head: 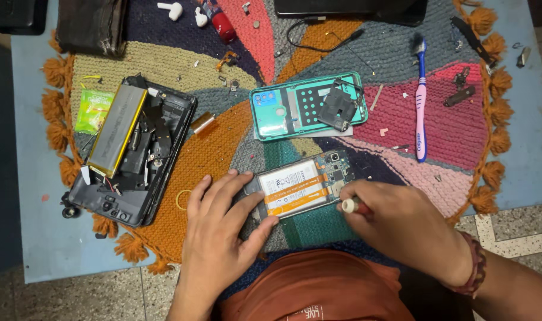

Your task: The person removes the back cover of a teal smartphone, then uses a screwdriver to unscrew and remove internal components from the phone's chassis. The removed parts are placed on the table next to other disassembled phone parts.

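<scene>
The opened phone (303, 187) lies face down on the woven mat (223, 148), close to the mat's near edge, with its back removed and its white battery and orange flex strips exposed. All positions below are given relative to this phone.

The left hand (220, 229) rests flat at the phone's left end. Its fingers are spread and extended, the fingertips pressing on the phone's left edge and near corner; it grips nothing.

The right hand (401, 223) sits at the phone's right end. Its fingers are curled tightly around a small screwdriver (349, 205) (only the white and red cap of the handle shows), and the tool points at the circuit board on the phone's right side. The tip itself is hidden.

Directly beyond the phone lies a teal back cover (283, 110), inner face up, with a dark plastic frame part (337, 107) resting on it. To the far left of the phone is a disassembled tablet (134, 160), its silver battery lifted out. To the upper right, well apart, lies a pink and blue toothbrush (421, 101). The mat lies on a blue desk (520, 148).
</scene>
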